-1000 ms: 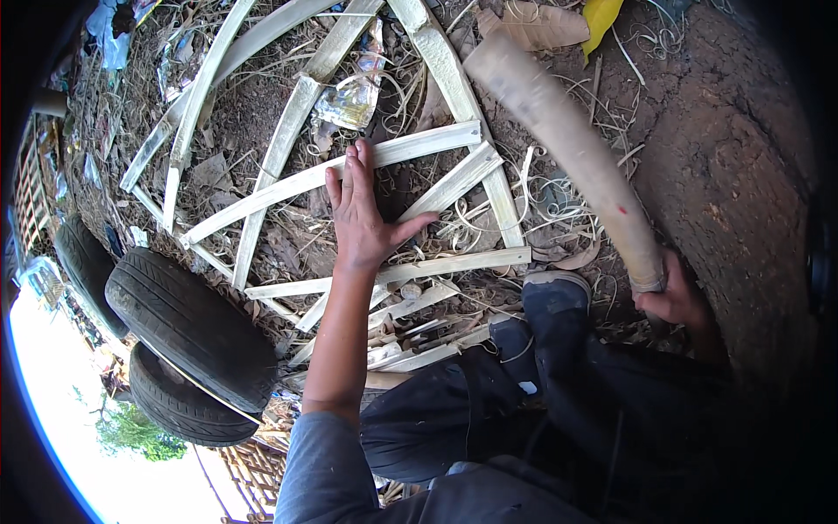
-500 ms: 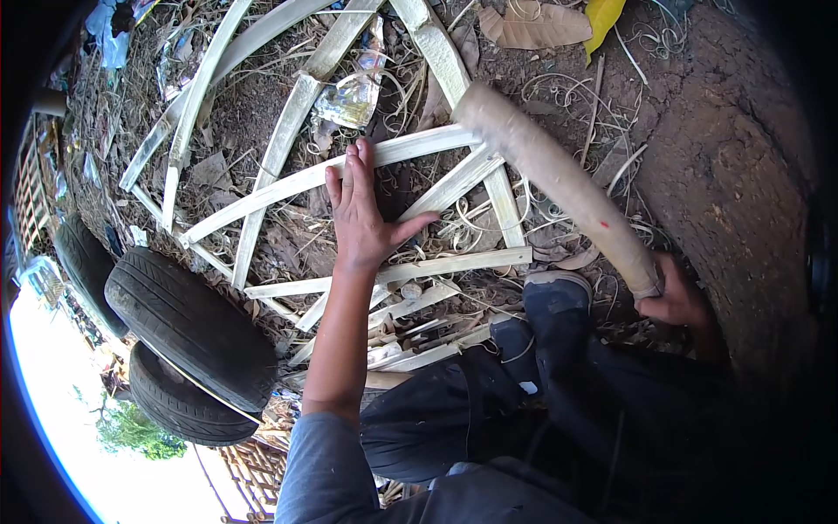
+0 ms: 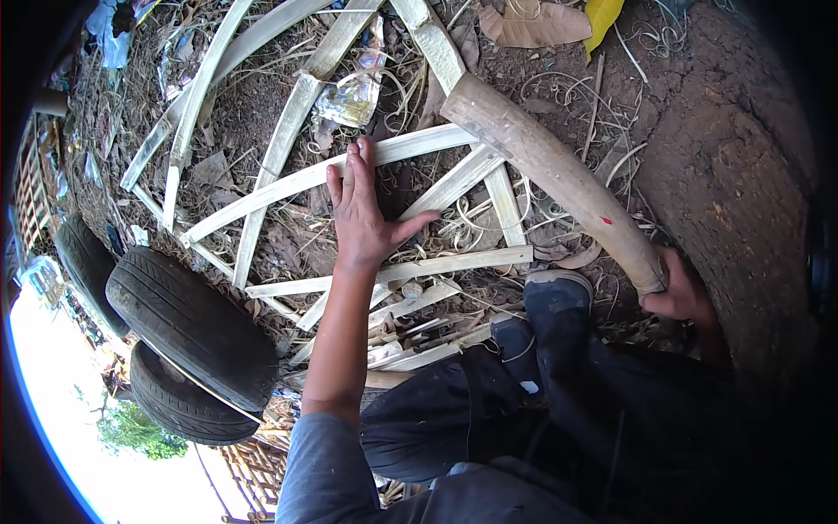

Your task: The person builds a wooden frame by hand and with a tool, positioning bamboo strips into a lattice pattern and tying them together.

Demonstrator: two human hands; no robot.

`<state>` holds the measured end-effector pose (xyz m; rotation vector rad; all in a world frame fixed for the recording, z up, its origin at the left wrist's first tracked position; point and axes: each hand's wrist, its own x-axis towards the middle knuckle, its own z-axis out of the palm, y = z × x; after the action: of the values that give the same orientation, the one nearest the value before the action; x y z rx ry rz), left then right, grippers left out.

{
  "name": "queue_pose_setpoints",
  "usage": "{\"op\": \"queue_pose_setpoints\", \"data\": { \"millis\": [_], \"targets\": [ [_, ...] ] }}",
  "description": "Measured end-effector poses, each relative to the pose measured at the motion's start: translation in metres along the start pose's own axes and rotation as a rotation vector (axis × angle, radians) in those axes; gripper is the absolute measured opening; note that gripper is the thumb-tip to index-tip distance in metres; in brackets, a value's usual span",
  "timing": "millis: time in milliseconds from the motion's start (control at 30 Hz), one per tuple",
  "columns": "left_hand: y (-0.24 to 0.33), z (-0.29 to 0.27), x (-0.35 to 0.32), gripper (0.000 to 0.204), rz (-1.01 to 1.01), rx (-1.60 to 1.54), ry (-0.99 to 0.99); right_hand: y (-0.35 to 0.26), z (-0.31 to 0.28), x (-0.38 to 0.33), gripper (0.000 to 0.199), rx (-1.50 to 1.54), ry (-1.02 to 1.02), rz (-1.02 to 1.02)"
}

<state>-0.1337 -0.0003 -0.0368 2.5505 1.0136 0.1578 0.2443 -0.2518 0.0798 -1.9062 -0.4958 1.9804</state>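
Observation:
My left hand (image 3: 360, 210) is open, its fingers spread over a pale bamboo strip (image 3: 284, 185) that slants across other strips on the ground. At its near end my right hand (image 3: 676, 284) grips a thick, light-brown bamboo pole (image 3: 559, 170), which has a small red mark. The pole's far end lies over the right ends of the strip and of a shorter bamboo strip (image 3: 454, 182); contact there is hard to make out. Farther right along the ground runs another strip (image 3: 504, 205), partly hidden beneath the pole.
Black tyres (image 3: 188, 323) stand at the left. My shoe (image 3: 557, 301) is close to the end of a lower strip (image 3: 393, 272). A large brown trunk-like mass (image 3: 742, 192) rises at the right. Dry leaves (image 3: 534, 24), shavings and a shiny wrapper (image 3: 349, 100) litter the soil.
The pole's far end has shifted slightly left and up and is no longer blurred. My right hand has moved a little to the right. My left hand stays in place.

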Motion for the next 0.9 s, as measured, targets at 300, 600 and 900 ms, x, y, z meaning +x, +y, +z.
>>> {"op": "queue_pose_setpoints", "data": {
  "millis": [300,600,900],
  "targets": [
    [0.002,0.000,0.000,0.139,0.010,-0.007,0.011,0.009,-0.004,-0.002,0.070,0.233,-0.008,0.069],
    [0.005,0.001,0.003,0.138,0.025,-0.006,0.035,-0.020,-0.001,-0.005,0.065,-0.099,-0.082,0.061],
    [0.003,-0.002,0.000,0.136,-0.014,-0.028,0.022,-0.040,0.039,0.006,0.051,-0.348,0.153,-0.326]
  ]
}}
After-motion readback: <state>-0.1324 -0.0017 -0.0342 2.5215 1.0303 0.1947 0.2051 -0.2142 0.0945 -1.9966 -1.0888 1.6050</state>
